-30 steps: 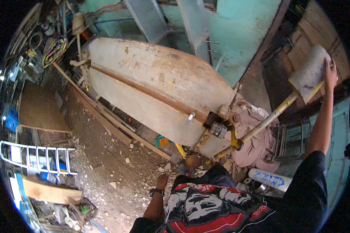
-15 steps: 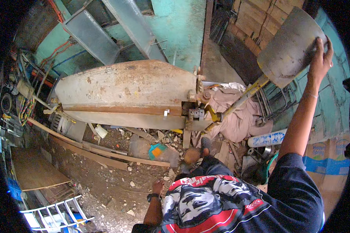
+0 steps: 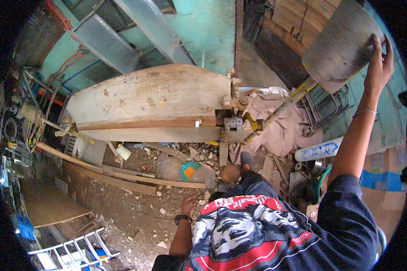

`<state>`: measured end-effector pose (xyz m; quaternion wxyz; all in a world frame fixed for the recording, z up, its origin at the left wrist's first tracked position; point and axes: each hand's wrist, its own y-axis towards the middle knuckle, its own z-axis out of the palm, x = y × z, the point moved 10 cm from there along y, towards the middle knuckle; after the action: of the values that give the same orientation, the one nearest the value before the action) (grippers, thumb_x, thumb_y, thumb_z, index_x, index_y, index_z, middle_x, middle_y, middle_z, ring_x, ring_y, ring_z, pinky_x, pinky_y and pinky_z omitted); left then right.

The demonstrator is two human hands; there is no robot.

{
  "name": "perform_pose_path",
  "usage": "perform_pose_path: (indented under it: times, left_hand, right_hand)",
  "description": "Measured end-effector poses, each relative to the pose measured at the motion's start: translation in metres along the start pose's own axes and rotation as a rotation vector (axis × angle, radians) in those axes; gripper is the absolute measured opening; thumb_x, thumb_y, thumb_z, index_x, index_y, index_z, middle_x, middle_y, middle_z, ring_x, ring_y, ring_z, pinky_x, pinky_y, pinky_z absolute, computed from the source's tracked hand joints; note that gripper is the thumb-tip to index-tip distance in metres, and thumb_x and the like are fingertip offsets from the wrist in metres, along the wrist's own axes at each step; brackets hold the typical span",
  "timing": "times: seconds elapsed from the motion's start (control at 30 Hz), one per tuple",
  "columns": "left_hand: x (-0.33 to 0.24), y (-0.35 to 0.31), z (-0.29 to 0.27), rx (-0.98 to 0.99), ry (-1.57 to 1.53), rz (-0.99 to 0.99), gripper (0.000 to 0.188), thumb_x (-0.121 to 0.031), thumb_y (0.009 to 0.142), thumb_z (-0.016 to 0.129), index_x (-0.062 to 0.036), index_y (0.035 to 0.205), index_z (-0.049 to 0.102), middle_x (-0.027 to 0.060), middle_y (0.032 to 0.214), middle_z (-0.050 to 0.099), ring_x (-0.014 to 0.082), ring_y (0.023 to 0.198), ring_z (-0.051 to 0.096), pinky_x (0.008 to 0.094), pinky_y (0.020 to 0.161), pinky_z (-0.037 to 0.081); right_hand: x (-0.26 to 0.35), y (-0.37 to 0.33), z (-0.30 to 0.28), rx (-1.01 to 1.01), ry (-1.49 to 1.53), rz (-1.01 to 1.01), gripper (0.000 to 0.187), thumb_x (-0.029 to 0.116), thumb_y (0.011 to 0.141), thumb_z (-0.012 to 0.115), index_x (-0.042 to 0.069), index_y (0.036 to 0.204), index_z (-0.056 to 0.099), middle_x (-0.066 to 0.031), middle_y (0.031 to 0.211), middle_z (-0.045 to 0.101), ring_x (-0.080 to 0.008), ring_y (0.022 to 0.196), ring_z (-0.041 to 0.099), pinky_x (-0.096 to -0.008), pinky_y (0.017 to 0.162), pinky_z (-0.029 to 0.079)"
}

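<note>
At the upper right, a large grey metal cylinder (image 3: 337, 47) sits on a worn yellow bar (image 3: 287, 106). My right hand (image 3: 379, 67) is raised against the cylinder's right end, fingers apart and laid on its surface rather than wrapped round it. The bar slopes down to the right end of a long, heavy sheet-metal folding machine (image 3: 153, 97), whose pale plate is rusty and chipped. Low beside my body hangs my left hand (image 3: 187, 207), its fingers loosely bent with nothing visible in them. A small white piece (image 3: 197, 123) lies on the machine's rusty ledge.
Long planks (image 3: 144, 180), rubble and an orange-and-teal item (image 3: 188, 171) cover the ground before the machine. A pinkish cloth (image 3: 276, 131) is heaped at its right end. A white cylinder (image 3: 319, 149) lies right; a white ladder (image 3: 77, 250) stands lower left.
My view has shifted a little, so the machine appears higher and farther right. My right hand stays at the cylinder's end with its fingers spread wider. My left hand still hangs low.
</note>
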<state>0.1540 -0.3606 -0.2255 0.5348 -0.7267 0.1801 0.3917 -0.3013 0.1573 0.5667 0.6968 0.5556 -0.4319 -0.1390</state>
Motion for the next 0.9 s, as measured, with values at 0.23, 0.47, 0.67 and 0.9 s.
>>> perform_pose_path:
  times: [0.23, 0.47, 0.67, 0.9]
  left_hand:
    - [-0.013, -0.024, -0.026, -0.168, -0.316, -0.105, 0.025, -0.020, 0.090, 0.065, -0.0002, 0.105, 0.062, 0.0065, 0.100, 0.063, 0.0191, 0.090, 0.062, 0.0318, 0.070, 0.051]
    - [-0.201, 0.002, 0.014, -0.143, -0.249, 0.017, 0.029, -0.027, 0.093, 0.062, -0.0031, 0.109, 0.062, 0.0041, 0.098, 0.063, 0.0145, 0.083, 0.058, 0.0305, 0.072, 0.046]
    - [-0.337, 0.029, 0.028, -0.125, -0.332, 0.086, 0.035, -0.029, 0.094, 0.061, -0.0050, 0.118, 0.059, 0.0040, 0.105, 0.065, 0.0155, 0.096, 0.060, 0.0286, 0.084, 0.045]
    - [-0.411, 0.082, 0.044, 0.018, -0.215, 0.008, 0.041, -0.036, 0.094, 0.059, -0.0065, 0.122, 0.057, 0.0061, 0.107, 0.065, 0.0180, 0.098, 0.061, 0.0337, 0.084, 0.046]
  right_hand:
    - [0.038, -0.197, 0.039, 0.035, 0.032, -0.189, 0.026, 0.009, 0.092, 0.059, -0.001, 0.116, 0.057, -0.0147, 0.117, 0.059, -0.0303, 0.106, 0.053, -0.0405, 0.097, 0.038]
    - [-0.035, -0.450, 0.122, 0.687, -0.015, 0.450, 0.026, 0.011, 0.092, 0.056, 0.004, 0.117, 0.058, -0.0167, 0.103, 0.062, -0.0327, 0.093, 0.060, -0.0400, 0.082, 0.047]
    - [-0.041, -0.446, 0.142, 0.572, -0.044, 0.323, 0.021, 0.010, 0.098, 0.050, 0.007, 0.117, 0.058, -0.0095, 0.075, 0.059, -0.0192, 0.063, 0.058, -0.0305, 0.060, 0.048]
    - [-0.069, -0.424, 0.197, 0.678, -0.084, 0.463, 0.026, 0.003, 0.092, 0.052, 0.004, 0.117, 0.057, -0.0165, 0.078, 0.059, -0.0280, 0.068, 0.059, -0.0367, 0.064, 0.048]
